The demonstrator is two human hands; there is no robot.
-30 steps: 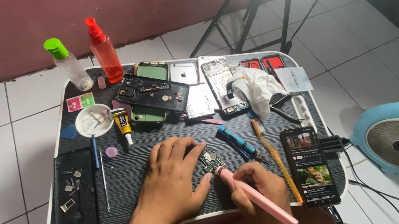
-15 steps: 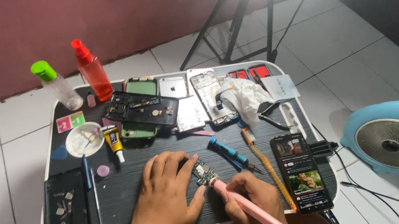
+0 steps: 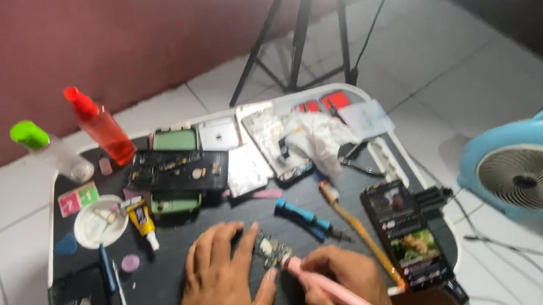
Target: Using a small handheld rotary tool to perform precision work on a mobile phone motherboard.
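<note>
The person's left hand [image 3: 224,289] lies flat and open on the black ribbed mat of the white-rimmed work tray [image 3: 378,97], near its front edge, fingers spread, thumb and forefinger pressing down a small green-and-silver circuit board [image 3: 272,251]. The right hand [image 3: 341,282] is closed around a slim pink pen-shaped tool [image 3: 340,296], whose tip touches the board's near side. Just right of the board lie a blue-handled screwdriver [image 3: 302,216] and a wooden-handled brush [image 3: 355,230]; a black phone with a lit screen [image 3: 406,236] sits by the tray's right edge. Toward the back edge stand a red spray bottle [image 3: 99,128] and a clear bottle with a green cap [image 3: 52,149]. A round light-blue fan [image 3: 532,171] rests on the tiled floor beyond the right edge.
</note>
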